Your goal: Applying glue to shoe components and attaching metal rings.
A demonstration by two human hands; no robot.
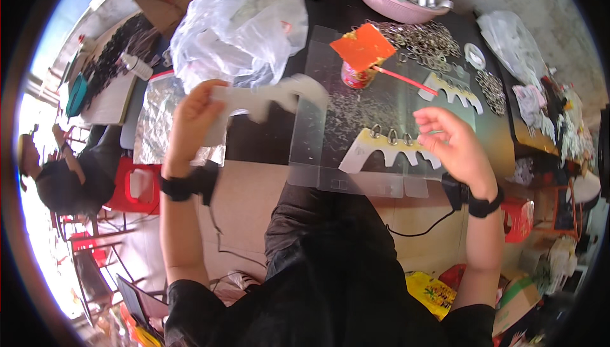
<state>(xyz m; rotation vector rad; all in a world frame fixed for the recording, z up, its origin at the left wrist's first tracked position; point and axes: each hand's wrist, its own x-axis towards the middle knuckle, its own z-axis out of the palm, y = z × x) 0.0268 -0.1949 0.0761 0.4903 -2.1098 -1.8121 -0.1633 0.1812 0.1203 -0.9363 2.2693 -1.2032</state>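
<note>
My left hand (pixel 196 118) is raised at the left of the table. Its fingers are pinched on one end of a white scalloped strip (pixel 254 100), which is blurred by motion. My right hand (pixel 450 140) hovers over the right end of a second scalloped strip (pixel 365 149), its fingers apart. That strip lies on a clear plastic sheet (pixel 318 172), with several metal rings (pixel 392 136) standing along its yellowish upper edge. Whether the right fingertips touch it, I cannot tell. Beyond the right hand lies another scalloped strip with rings (pixel 454 95).
An orange spreader card (pixel 363 47) and a red stick (pixel 406 81) rest on a small glue-smeared tub (pixel 357 77). Behind are a chain heap (pixel 432 39) and a pink basket (pixel 397 5). A plastic bag (pixel 238 23) fills the back left. Another person (pixel 73 178) sits far left.
</note>
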